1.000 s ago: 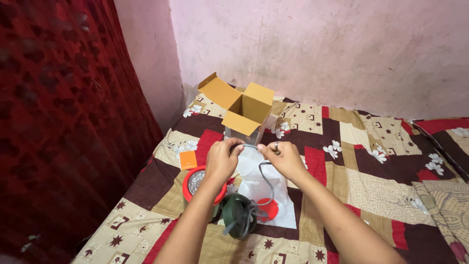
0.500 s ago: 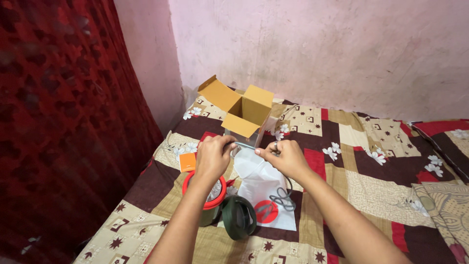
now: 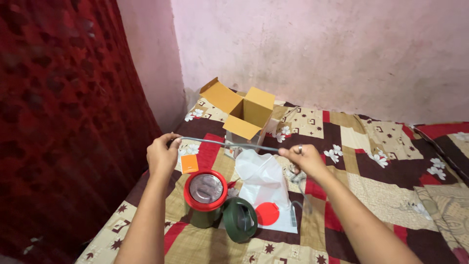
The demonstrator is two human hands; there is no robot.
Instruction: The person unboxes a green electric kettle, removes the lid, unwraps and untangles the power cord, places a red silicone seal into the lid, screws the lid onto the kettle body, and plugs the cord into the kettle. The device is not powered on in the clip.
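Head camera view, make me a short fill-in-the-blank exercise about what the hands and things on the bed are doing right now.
1. The left hand and right hand stretch a grey ____ between them.
2. The cardboard box stands with its flaps ____.
3. The green pot has a rim coloured ____.
4. The white plastic bag lies on the patterned ____.

Missing words: cord; open; red; bedspread

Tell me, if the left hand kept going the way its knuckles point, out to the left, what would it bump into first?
Most likely the dark red curtain. The left hand grips one end of a grey cable stretched across to the right hand, and nothing shows between it and the curtain, though depth is hard to judge.
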